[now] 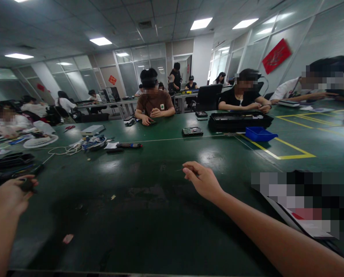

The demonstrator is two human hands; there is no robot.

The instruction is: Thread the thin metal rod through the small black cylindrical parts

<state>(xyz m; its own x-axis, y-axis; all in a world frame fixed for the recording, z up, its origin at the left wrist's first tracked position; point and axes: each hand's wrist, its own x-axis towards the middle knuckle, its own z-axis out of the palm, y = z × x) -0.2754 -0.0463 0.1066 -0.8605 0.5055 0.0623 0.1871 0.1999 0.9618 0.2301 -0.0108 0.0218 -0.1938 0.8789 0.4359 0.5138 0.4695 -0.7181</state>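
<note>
My left hand [9, 198], at the left edge, has its fingers closed around a small dark rounded object [27, 186]; its kind is not clear. Over the middle of the green table [149, 238], my right hand [201, 179] is closed with thumb and forefinger near each other. A faint thin line sticks out from those fingertips, too small to name. Between the hands, a small yellowish scrap [113, 197] and a pinkish scrap [68, 239] lie on the tabletop. Beyond my right hand lies a hard drive [192, 131].
A blue bin [260, 134] and a long black tray [241, 120] stand at the back right. A screwdriver-like tool [129, 145] and a cable bundle [94, 142] lie back left. Papers [313, 225], partly blurred, sit by my right forearm. Several people work around the table.
</note>
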